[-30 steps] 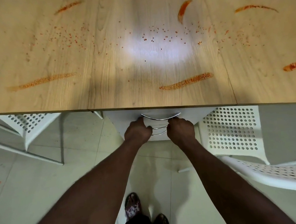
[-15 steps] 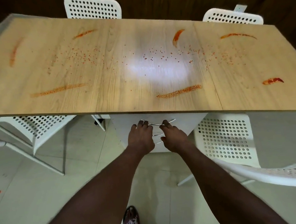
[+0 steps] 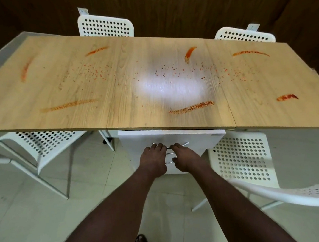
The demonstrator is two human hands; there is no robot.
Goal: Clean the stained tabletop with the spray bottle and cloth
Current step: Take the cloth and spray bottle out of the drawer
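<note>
The tabletop (image 3: 130,108) spans the upper half of the frame, and its red stains (image 3: 69,105) run from a streak at the far left through speckles in the middle to smears at the right; none looks wiped. The spray bottle and cloth are not in sight. Below the table's near edge, at lower centre, the left hand (image 3: 153,161) curls its fingers over the chrome handle (image 3: 185,144) of a white drawer (image 3: 201,138), and just beside it, almost touching, the right hand (image 3: 186,160) hooks the same bar. The handle's long axis runs left to right across the frame and both hands sit on it about equally near, so the pull should probably come straight down the frame toward the person. A dark slit under the table edge suggests the drawer is barely open; its contents are hidden.
</note>
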